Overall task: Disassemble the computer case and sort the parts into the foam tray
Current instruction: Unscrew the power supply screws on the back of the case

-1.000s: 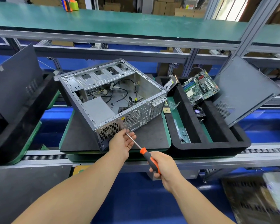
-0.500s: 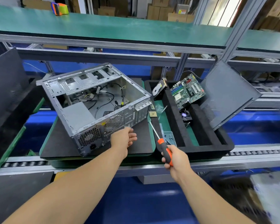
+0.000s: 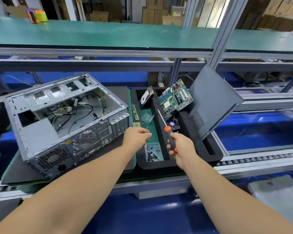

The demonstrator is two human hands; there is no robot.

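Head view: my right hand (image 3: 180,146) grips the screwdriver (image 3: 167,129), left hand (image 3: 136,137) pinches what looks like a screw above the foam tray's (image 3: 215,155) screw box (image 3: 153,152), drop it next, computer case (image 3: 63,122) beyond left.

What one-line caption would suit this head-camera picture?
Left hand pinches a screw above the foam tray; right hand grips the screwdriver.

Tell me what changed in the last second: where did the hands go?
The left hand left the back of the computer case and moved right, over the foam tray, its fingertips pinched together above the screw bin; what they hold is too small to tell. The right hand carried the screwdriver away too. Case and tray parts stayed put.
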